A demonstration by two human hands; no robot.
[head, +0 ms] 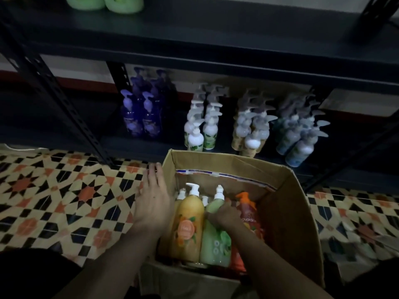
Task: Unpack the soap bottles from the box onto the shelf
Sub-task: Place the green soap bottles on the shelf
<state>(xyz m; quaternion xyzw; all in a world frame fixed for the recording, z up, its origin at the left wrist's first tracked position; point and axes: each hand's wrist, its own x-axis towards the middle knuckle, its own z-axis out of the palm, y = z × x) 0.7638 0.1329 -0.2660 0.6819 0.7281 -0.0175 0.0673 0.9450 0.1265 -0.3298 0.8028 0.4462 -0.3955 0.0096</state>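
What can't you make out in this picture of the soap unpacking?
All head view:
- Right hand fingertips: tucked down beside the green bottle.
- Box bottom: covered by bottles.
- Labels of the shelf bottles: dark, blurred.
- Green containers on the upper shelf: cut off by the top edge.

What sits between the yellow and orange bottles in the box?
Head view: the green bottle sits between the yellow bottle and the orange bottle, with the right hand gripping its neck.
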